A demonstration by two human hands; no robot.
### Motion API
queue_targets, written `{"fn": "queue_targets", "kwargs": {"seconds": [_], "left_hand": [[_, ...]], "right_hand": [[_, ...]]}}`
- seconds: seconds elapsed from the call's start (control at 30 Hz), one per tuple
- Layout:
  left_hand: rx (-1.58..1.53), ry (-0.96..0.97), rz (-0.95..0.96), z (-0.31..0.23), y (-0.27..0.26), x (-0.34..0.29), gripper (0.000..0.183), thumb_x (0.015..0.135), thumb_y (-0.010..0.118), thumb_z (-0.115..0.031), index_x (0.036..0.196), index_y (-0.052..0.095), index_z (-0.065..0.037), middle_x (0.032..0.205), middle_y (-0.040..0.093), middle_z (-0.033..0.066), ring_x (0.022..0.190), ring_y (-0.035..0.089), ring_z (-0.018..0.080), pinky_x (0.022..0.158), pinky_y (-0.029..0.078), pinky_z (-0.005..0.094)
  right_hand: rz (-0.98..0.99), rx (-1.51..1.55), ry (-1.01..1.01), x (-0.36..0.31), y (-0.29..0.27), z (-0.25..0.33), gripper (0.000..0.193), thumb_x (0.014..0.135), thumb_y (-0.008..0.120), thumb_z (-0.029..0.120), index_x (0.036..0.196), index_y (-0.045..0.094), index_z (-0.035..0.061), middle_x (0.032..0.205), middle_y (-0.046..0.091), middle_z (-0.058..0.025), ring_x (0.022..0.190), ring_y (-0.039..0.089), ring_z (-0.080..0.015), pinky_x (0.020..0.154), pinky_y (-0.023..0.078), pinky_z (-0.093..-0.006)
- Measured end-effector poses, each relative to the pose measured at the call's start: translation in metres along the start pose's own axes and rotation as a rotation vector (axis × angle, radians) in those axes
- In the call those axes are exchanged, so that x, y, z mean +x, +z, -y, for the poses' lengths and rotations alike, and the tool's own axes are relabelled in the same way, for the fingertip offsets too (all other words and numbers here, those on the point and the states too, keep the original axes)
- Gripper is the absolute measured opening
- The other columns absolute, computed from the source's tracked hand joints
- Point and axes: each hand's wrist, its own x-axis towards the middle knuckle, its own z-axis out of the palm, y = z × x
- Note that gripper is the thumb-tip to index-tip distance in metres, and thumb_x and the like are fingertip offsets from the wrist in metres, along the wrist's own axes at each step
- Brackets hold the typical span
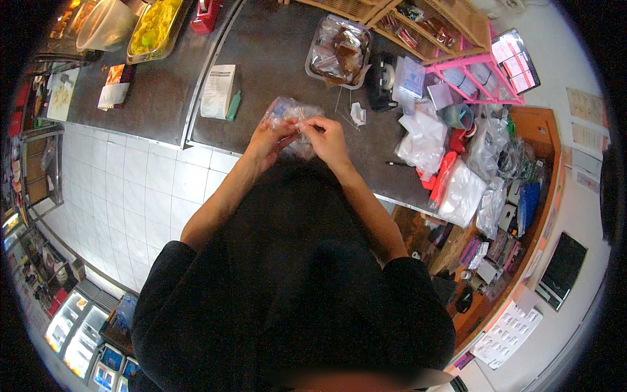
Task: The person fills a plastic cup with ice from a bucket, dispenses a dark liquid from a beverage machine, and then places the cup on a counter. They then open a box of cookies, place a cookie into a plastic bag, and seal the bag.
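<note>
Both my hands meet over a clear plastic bag point(282, 108) at the near edge of the dark counter. My left hand point(268, 140) has its fingers closed round the bag's side. With thumb and forefinger together, my right hand point(326, 138) pinches the bag's gathered plastic close to the left fingertips. What the bag contains is too blurred to make out. To the left lie a printed paper slip point(217, 91) and a small green tube-like object point(234, 106). A torn white scrap point(357, 114) is on the counter to the right of my hands.
A metal tray of small filled bags point(314, 68) stands at the back. Right of it are a black tape dispenser point(382, 81), white plastic bags point(421, 147), a red item point(444, 171) and a pink rack point(467, 73). Far left, a tray holds yellow food point(155, 29).
</note>
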Motion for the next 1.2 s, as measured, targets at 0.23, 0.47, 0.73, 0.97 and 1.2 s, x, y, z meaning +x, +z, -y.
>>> {"fn": "queue_targets", "kwargs": {"seconds": [0.23, 0.47, 0.73, 0.97, 1.2], "left_hand": [[0.083, 0.089, -0.016, 0.003, 0.009, -0.002, 0.010, 0.093, 0.067, 0.003, 0.095, 0.062, -0.006, 0.118, 0.067, 0.0086, 0.104, 0.069, 0.0219, 0.096, 0.059, 0.0384], [0.037, 0.116, -0.019, 0.007, 0.006, 0.003, 0.012, 0.093, 0.067, 0.005, 0.094, 0.060, -0.006, 0.120, 0.067, 0.0104, 0.105, 0.068, 0.0233, 0.096, 0.059, 0.0399], [0.541, 0.411, 0.021, 0.005, 0.001, 0.010, 0.014, 0.091, 0.074, -0.006, 0.102, 0.066, -0.004, 0.105, 0.072, 0.0085, 0.094, 0.071, 0.0197, 0.086, 0.058, 0.0356], [1.048, 0.704, -0.086, -0.006, 0.003, 0.012, 0.016, 0.082, 0.080, -0.011, 0.093, 0.071, -0.002, 0.086, 0.075, 0.0111, 0.083, 0.072, 0.0206, 0.074, 0.054, 0.0348], [1.002, 0.817, -0.080, -0.002, 0.003, 0.019, 0.020, 0.084, 0.080, -0.018, 0.089, 0.069, -0.003, 0.080, 0.069, 0.0182, 0.076, 0.070, 0.0299, 0.068, 0.052, 0.0397]], "right_hand": [[0.102, -0.055, 0.169, 0.005, -0.007, -0.007, 0.021, 0.088, 0.073, 0.018, 0.089, 0.075, -0.0024, 0.074, 0.070, -0.0055, 0.069, 0.060, -0.0109, 0.064, 0.047, -0.0313], [0.137, -0.065, 0.248, 0.008, -0.007, -0.008, 0.020, 0.087, 0.074, 0.018, 0.089, 0.075, -0.0021, 0.073, 0.068, -0.0033, 0.068, 0.057, -0.0091, 0.062, 0.044, -0.0300], [-0.022, 0.061, 0.333, 0.007, 0.002, -0.001, 0.018, 0.093, 0.073, 0.019, 0.098, 0.075, 0.0016, 0.074, 0.067, -0.0008, 0.061, 0.057, -0.0074, 0.051, 0.042, -0.0259], [0.092, 0.265, 0.265, 0.003, -0.009, 0.009, 0.008, 0.095, 0.069, 0.011, 0.097, 0.069, 0.0031, 0.074, 0.064, 0.0004, 0.058, 0.056, -0.0079, 0.049, 0.045, -0.0232], [0.031, 0.005, 0.170, -0.004, -0.003, 0.007, 0.006, 0.096, 0.065, 0.004, 0.102, 0.064, 0.0027, 0.103, 0.063, -0.0047, 0.076, 0.064, -0.0100, 0.052, 0.055, -0.0252]]}}
